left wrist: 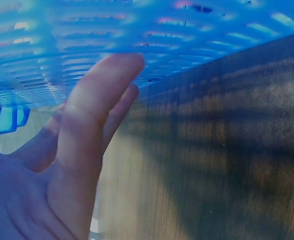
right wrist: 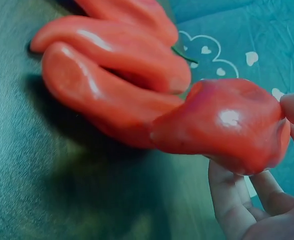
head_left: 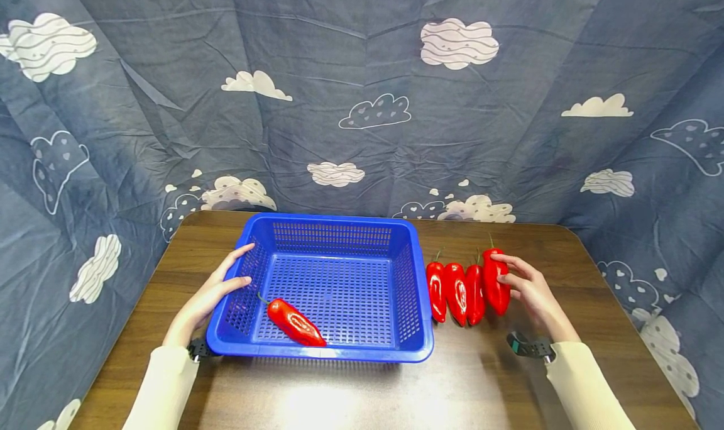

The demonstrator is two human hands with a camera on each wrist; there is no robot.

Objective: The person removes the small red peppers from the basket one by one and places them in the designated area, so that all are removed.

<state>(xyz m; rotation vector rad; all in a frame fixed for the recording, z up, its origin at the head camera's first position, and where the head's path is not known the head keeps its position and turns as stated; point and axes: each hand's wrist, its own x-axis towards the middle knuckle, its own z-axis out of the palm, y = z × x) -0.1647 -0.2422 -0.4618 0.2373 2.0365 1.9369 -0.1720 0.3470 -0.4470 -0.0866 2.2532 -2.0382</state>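
the rightmost red pepper [head_left: 497,297], right of the blue basket [head_left: 373,354], is pinched by the right hand [head_left: 534,293]; being glossy, it could be dropped if gripped loosely. the left rim is touched by the left hand [head_left: 205,299], fingers extended.

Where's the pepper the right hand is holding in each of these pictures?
Head: right of centre, the rightmost red pepper, in the right hand.
Left wrist: I can't make it out there.
Right wrist: right of centre, about mid-height, against the fingers.
Shared landmark: the wooden table, in all three.
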